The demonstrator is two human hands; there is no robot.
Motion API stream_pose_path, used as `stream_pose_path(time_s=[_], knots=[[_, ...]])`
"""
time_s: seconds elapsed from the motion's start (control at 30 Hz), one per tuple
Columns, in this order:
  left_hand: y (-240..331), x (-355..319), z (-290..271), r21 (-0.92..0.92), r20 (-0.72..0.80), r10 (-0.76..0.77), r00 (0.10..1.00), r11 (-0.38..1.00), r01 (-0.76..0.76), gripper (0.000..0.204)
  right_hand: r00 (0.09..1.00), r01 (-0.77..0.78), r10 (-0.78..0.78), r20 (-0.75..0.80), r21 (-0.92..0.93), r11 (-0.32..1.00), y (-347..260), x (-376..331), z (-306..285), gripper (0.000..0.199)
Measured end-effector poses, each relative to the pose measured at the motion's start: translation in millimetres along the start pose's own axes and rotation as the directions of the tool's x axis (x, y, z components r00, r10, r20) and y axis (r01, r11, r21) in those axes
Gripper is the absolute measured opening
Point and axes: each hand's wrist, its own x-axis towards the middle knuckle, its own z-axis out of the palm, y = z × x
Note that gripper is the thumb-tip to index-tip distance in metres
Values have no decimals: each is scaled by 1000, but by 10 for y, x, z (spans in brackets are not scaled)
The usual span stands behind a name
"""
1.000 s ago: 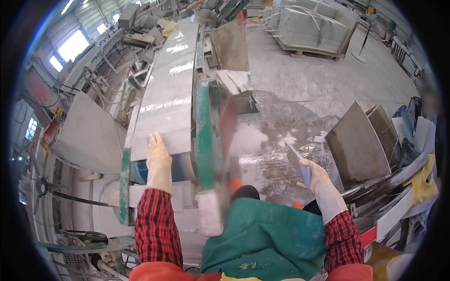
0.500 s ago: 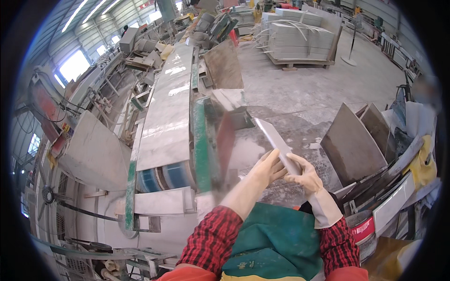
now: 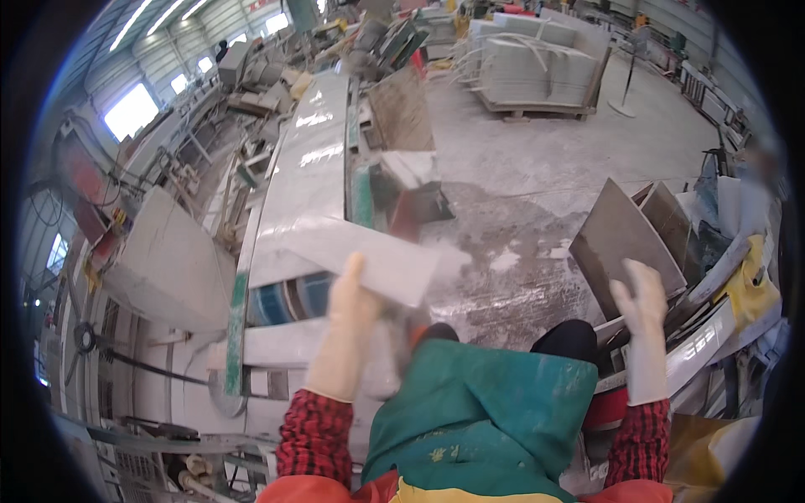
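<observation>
My left hand (image 3: 350, 293), in a pale rubber glove, grips a flat light-grey stone tile (image 3: 394, 261) by its near edge, the thumb on the upper face. The tile is tilted and slightly blurred, held over the near end of the wet conveyor belt (image 3: 310, 189). At my right side, away from the tile, my right hand (image 3: 644, 300) in the same kind of glove is raised with fingers apart and nothing in it. Behind it leans a brown square slab (image 3: 616, 243).
Blue rollers (image 3: 293, 298) sit under the belt's near end, beside a green metal rail (image 3: 236, 335). To the right, a long light strip (image 3: 700, 348) and a yellow cloth (image 3: 746, 289) lie close by. A strapped slab stack (image 3: 537, 80) stands on a pallet farther back.
Both hands held the tile in front of me before. The right hand has let go and moved right; the left has swung the tile left over the belt and turned it flatter.
</observation>
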Motion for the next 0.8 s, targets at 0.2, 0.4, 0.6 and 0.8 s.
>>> stream_pose_path(time_s=[0.2, 0.4, 0.6, 0.8], knots=[[1008, -756, -912, 215, -238, 350, 906, 929, -303, 39, 845, -460, 534, -39, -561, 688, 1216, -1374, -363, 59], [1049, -1038, -1552, 200, -545, 295, 784, 955, -221, 41, 750, -540, 661, -6, -582, 607, 1139, -1506, -246, 60], [756, -834, -1858, 85, -622, 244, 744, 966, -245, 39, 765, -543, 644, -13, -552, 633, 1616, -1667, -214, 68], [779, -753, -1907, 126, -583, 235, 778, 972, -199, 43, 491, -757, 865, -106, -543, 363, 1323, -1593, -259, 93]])
